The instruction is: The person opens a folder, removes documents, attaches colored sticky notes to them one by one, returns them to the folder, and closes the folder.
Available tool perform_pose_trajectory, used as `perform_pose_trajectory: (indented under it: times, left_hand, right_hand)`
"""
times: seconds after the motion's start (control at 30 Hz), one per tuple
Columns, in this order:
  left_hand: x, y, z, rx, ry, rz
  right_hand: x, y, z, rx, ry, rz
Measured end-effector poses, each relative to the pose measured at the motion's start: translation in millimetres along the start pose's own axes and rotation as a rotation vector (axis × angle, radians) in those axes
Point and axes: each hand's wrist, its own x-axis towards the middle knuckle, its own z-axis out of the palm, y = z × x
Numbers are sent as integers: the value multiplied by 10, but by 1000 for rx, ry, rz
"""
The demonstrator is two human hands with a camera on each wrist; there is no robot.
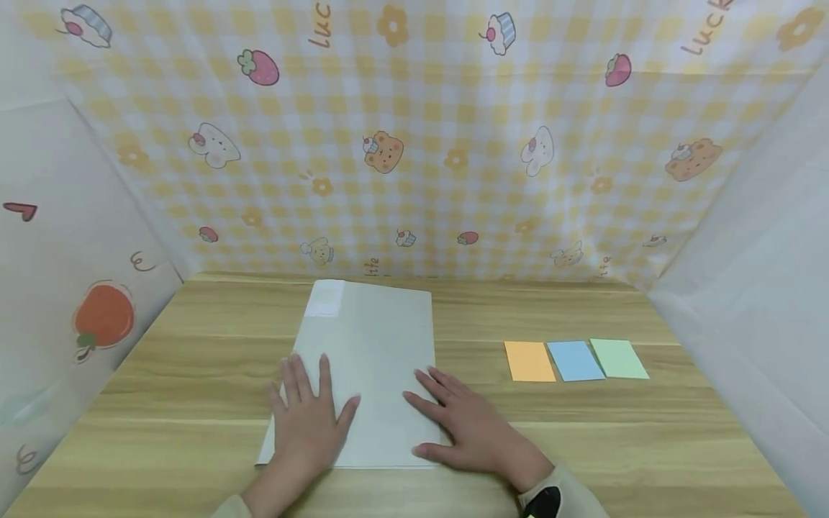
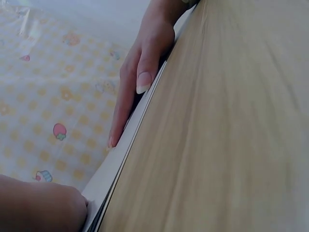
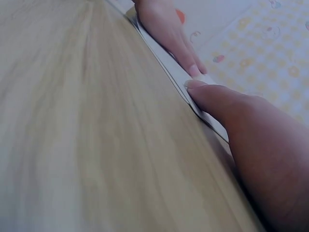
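Note:
A thin, pale grey folder [image 1: 385, 345] lies flat on the table, with a small white label [image 1: 325, 298] in its far left corner. My left hand [image 1: 307, 428] rests on its near left part, fingers straight and spread. The right hand [image 1: 476, 428] lies over the right edge, its fingertips and thumb on the cover. In the left wrist view, several thin layers show along the folder's near edge [image 2: 133, 137]. My right thumb [image 3: 212, 99] touches the top close to that edge in the right wrist view.
To the right of the folder, an orange paper square [image 1: 529, 361], a blue one [image 1: 576, 360] and a green one [image 1: 619, 358] lie in a row. A yellow checked cloth [image 1: 427, 194] hangs behind the wood-grain table [image 1: 648, 446]. Pale cloth walls [image 1: 758, 324] border both sides.

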Motion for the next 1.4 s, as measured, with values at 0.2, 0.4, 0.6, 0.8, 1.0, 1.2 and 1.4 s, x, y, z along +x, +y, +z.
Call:
perform_pose_trajectory:
  times: [0.2, 0.4, 0.6, 0.8, 1.0, 1.2, 1.4]
  left_hand:
    - [23, 152, 33, -15, 9, 26]
    - [57, 270, 74, -31, 13, 44]
    - [102, 413, 106, -12, 16, 56]
    - [135, 564, 135, -4, -4, 62]
    - [148, 688, 123, 4, -19, 97]
    - [134, 782, 138, 13, -33, 125]
    - [118, 869, 125, 45, -60, 151]
  right_hand:
    - [-103, 91, -34, -9, 15, 16]
    - [-172, 145, -83, 23, 27, 49]
    - [-209, 167, -111, 50, 53, 139]
    - [-224, 168, -105, 40, 91, 239]
    - [-274, 171, -101, 31, 113, 279]
    - [-311, 180, -110, 37, 151, 270]
    - [-347, 198, -105, 1, 164, 291]
